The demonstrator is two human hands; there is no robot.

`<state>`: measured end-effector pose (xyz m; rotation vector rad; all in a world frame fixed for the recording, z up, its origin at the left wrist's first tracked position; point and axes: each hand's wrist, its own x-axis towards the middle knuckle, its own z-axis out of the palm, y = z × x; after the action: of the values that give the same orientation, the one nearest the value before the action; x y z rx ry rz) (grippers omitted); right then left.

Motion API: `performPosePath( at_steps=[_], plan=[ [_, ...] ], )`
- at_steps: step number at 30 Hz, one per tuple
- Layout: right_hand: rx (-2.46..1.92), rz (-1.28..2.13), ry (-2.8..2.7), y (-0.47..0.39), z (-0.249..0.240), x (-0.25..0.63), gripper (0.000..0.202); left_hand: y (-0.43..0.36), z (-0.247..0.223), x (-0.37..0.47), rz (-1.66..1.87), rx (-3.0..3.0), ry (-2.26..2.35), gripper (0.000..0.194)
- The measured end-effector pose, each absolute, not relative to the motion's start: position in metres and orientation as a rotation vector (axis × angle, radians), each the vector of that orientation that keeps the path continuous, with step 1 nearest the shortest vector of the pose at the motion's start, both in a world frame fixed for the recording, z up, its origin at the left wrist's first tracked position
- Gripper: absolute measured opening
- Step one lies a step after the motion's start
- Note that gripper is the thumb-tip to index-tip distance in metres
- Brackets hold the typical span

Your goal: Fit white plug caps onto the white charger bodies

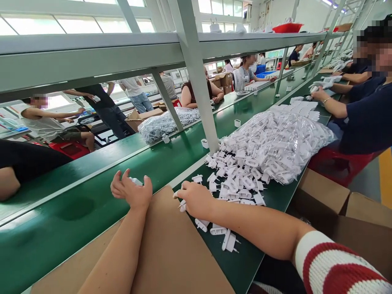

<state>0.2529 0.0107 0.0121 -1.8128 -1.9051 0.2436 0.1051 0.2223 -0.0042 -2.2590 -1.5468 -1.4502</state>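
Note:
Over the green belt, my left hand (132, 190) has its fingers spread and curved around a white plastic piece (136, 181) that lies against the palm side. My right hand (194, 199) is closed at the edge of the brown cardboard (167, 245), with a white plug part (183, 206) with metal pins at its fingertips. Beside it spreads a heap of loose white plug parts (245, 179), some with pins showing. Several more parts (229, 241) lie below my right forearm.
A clear bag of white parts (281, 139) lies behind the heap. A metal post (199, 81) rises beside the belt (171, 159), under a shelf (92, 57). Cardboard boxes (324, 192) stand at right, near a seated person (367, 110).

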Motion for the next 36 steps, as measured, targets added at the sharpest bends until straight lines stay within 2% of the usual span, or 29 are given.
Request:
performPosePath(
  at_steps=[5,13,17,20,23,25,29,32,36],
  plan=[
    [-1.743,0.268,-1.905,0.01,0.015,0.252,0.029,0.227,-0.013,0.106,-1.424,-2.265,-1.3,0.054],
    [-1.744,0.278,-1.937,0.003,0.032,0.254,0.023,0.224,-0.008,0.13,-1.137,-2.53,-1.143,0.047],
    [-1.764,0.33,-2.012,-0.002,0.038,0.254,0.026,0.228,0.005,0.17,-0.874,-2.795,-1.041,0.058],
    [-1.776,0.368,-2.082,-0.004,0.043,0.253,0.02,0.238,0.012,0.209,-0.659,-2.982,-0.872,0.073],
    [-1.774,0.379,-2.142,-0.004,0.045,0.253,0.023,0.252,0.014,0.246,-0.405,-3.149,-0.707,0.087],
    [-1.768,0.366,-2.17,-0.003,0.043,0.253,0.024,0.26,0.013,0.264,-0.259,-3.228,-0.645,0.09],
    [-1.756,0.284,-2.183,-0.001,0.037,0.253,0.022,0.271,0.01,0.28,-0.158,-3.301,-0.659,0.073],
    [-1.757,0.24,-2.196,-0.001,0.033,0.252,0.023,0.274,0.009,0.28,-0.245,-3.284,-0.717,0.052],
    [-1.735,0.282,-2.118,0.0,0.03,0.249,0.025,0.269,0.009,0.273,-0.363,-3.267,-0.822,0.042]
  ],
)
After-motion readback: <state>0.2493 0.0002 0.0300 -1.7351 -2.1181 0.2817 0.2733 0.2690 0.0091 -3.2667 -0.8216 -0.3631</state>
